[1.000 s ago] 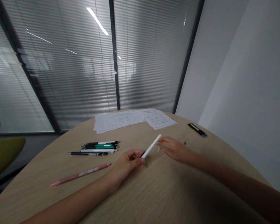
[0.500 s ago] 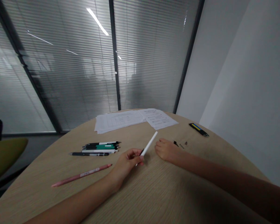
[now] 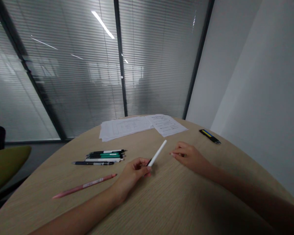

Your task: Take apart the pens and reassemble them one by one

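At lower centre of the frame, the left hand closes on the black end of a white pen, its long axis slanting up and right toward the far edge of the wood-grain tabletop. The right hand, fingers half curled, hovers just beside the barrel without touching it; whether it pinches anything small cannot be told. A pink pencil lies to the left.
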`<state>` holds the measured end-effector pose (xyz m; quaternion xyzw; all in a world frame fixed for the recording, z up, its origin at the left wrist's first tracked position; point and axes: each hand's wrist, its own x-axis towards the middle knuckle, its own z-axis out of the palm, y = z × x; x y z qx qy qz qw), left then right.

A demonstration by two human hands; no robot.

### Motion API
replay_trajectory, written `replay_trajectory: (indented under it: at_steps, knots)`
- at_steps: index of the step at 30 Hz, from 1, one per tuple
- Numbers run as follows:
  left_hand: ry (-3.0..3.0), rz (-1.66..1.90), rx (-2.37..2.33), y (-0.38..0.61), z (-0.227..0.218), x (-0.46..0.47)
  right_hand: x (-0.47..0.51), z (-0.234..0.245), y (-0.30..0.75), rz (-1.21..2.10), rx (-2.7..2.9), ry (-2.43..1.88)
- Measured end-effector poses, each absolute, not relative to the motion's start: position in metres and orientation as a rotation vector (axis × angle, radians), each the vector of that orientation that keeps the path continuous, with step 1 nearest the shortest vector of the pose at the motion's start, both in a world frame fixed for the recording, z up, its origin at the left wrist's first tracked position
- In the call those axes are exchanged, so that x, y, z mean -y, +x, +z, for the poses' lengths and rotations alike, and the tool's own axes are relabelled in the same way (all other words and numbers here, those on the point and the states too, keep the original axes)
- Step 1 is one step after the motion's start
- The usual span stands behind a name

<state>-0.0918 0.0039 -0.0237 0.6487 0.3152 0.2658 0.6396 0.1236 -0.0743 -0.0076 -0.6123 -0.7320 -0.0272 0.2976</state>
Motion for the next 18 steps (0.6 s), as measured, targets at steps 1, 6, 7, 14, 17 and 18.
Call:
replay_trajectory:
  at_steps: [1, 6, 7, 14, 17, 18]
  knots:
    - [1.486, 0.6, -0.711, -0.092, -0.024, -0.004, 0.077, -0.004, 0.124, 0.082, 1.821, -1.624]
    - [1.612, 0.554, -0.683, -0.092, -0.029, -0.004, 0.081, 0.005, 0.124, 0.572, 1.252, -1.551]
    - [1.637, 0.539, -0.672, -0.092, -0.029, -0.004, 0.081, 0.006, 0.124, 0.61, 1.2, -1.525]
    - [1.683, 0.493, -0.617, -0.093, -0.03, -0.004, 0.091, 0.023, 0.112, 0.642, 1.154, -1.39]
    - [1.68, 0.49, -0.605, -0.093, -0.03, -0.003, 0.099, 0.033, 0.104, 0.607, 1.197, -1.328]
    - [1.675, 0.492, -0.603, -0.094, -0.029, -0.003, 0.102, 0.036, 0.102, 0.579, 1.22, -1.32]
